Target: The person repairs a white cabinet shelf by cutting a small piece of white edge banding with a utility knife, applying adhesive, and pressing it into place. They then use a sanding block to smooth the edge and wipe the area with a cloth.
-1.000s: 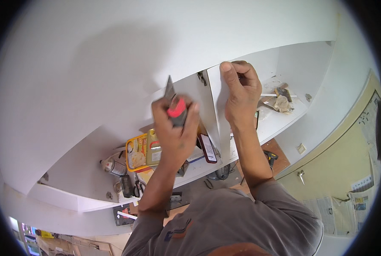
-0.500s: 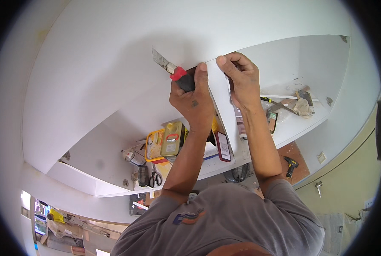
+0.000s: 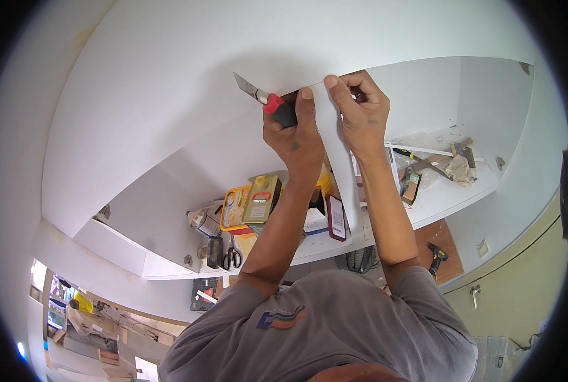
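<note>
My left hand (image 3: 294, 141) is closed round the handle of a utility knife (image 3: 279, 108), black with a red front end. Its bare blade points up and to the left, in front of the white cabinet panel. The same hand's thumb rests against the edge of the upright divider. Just right of it, my right hand (image 3: 364, 118) pinches the top of a white strip (image 3: 332, 127) between thumb and curled fingers. The strip runs down along the divider's front edge, with its lower end curving. My right fingers partly hide behind the strip.
A phone (image 3: 336, 219) leans near the strip's lower end. The left shelf holds a yellow-green can (image 3: 262, 200), a yellow tub (image 3: 234, 207) and scissors (image 3: 232, 256). On the right shelf lie a hammer-like tool (image 3: 424, 160) and scraps. A cordless drill (image 3: 436, 256) sits lower right.
The view has shifted a little. Both hands keep their holds near the divider's top; the knife blade has turned slightly and sits closer to the strip.
</note>
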### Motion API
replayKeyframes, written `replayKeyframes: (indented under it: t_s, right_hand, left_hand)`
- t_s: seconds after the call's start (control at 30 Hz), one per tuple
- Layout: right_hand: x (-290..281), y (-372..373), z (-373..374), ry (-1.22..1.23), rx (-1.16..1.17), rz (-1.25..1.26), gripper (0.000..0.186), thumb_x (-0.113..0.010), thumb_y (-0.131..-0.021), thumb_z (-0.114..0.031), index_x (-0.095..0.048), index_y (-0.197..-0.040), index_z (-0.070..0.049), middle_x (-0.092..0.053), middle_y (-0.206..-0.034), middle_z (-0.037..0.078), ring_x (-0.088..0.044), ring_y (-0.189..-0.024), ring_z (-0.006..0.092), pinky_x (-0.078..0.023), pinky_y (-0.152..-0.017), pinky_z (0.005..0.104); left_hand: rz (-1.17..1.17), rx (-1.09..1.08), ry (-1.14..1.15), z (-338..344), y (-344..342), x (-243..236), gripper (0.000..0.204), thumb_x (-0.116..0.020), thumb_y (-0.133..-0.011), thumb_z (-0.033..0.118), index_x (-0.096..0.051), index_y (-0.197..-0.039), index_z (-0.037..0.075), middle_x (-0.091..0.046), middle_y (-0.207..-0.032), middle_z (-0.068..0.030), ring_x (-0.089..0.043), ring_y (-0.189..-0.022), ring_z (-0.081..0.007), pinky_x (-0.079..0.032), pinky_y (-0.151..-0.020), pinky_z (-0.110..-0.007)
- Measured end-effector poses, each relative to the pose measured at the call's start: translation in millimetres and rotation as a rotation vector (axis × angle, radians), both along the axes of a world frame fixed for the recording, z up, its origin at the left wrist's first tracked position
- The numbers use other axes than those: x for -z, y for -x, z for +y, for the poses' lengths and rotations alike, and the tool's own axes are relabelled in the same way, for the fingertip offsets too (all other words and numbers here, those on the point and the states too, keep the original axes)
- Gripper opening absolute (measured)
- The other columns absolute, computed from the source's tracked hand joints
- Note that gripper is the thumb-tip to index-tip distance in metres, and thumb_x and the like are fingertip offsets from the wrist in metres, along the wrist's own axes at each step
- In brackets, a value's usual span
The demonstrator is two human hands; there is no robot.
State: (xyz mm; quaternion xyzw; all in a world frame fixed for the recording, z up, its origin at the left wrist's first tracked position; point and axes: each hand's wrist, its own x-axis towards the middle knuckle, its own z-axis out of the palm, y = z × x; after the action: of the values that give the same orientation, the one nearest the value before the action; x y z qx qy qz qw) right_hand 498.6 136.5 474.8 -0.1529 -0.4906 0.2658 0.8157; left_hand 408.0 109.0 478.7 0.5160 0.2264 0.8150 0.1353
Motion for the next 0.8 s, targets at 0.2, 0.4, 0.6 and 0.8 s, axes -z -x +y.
replayKeyframes:
  t_s: [0.2,0.4,0.6,0.8]
  right_hand:
    - [3.3,0.8,5.8,0.003,-0.092,0.023,0.022,-0.082,-0.093,-0.018,-0.070,-0.090,0.000,-0.069,-0.083,0.002,-0.056,-0.073,0.0051,-0.044,-0.063,0.0215]
    - [2.6,-0.3,4.2,0.018,-0.205,0.061,0.022,-0.082,-0.093,-0.017,-0.069,-0.092,0.001,-0.068,-0.084,0.003,-0.056,-0.074,0.0055,-0.044,-0.064,0.0216]
    - [4.8,4.8,7.4,0.014,-0.156,0.091,0.022,-0.082,-0.094,-0.018,-0.068,-0.090,-0.001,-0.066,-0.083,0.001,-0.054,-0.074,0.0046,-0.042,-0.066,0.0203]
    - [6.0,6.7,12.6,-0.001,-0.258,0.176,0.024,-0.076,-0.100,-0.024,-0.068,-0.089,-0.004,-0.060,-0.078,-0.004,-0.045,-0.068,0.0021,-0.036,-0.061,0.0200]
  left_hand:
    - [-0.031,0.032,0.044,3.0,1.0,2.6,0.017,-0.075,-0.095,0.012,-0.066,-0.104,0.000,-0.070,-0.095,-0.0040,-0.062,-0.081,-0.0112,-0.050,-0.075,-0.027]
    - [-0.064,-0.071,0.087,-2.5,-7.3,-3.0,0.020,-0.072,-0.094,0.014,-0.064,-0.104,0.000,-0.069,-0.095,-0.0044,-0.061,-0.082,-0.0125,-0.049,-0.076,-0.029]
    - [-0.082,-0.070,0.103,-8.3,-10.1,-5.2,0.020,-0.073,-0.094,0.011,-0.059,-0.098,-0.003,-0.067,-0.081,-0.0052,-0.059,-0.069,-0.0097,-0.049,-0.064,-0.026]
    - [-0.071,-0.137,0.116,-2.2,-9.3,-6.6,0.022,-0.074,-0.095,0.011,-0.057,-0.095,-0.003,-0.065,-0.077,-0.0043,-0.059,-0.066,-0.0092,-0.049,-0.061,-0.025]
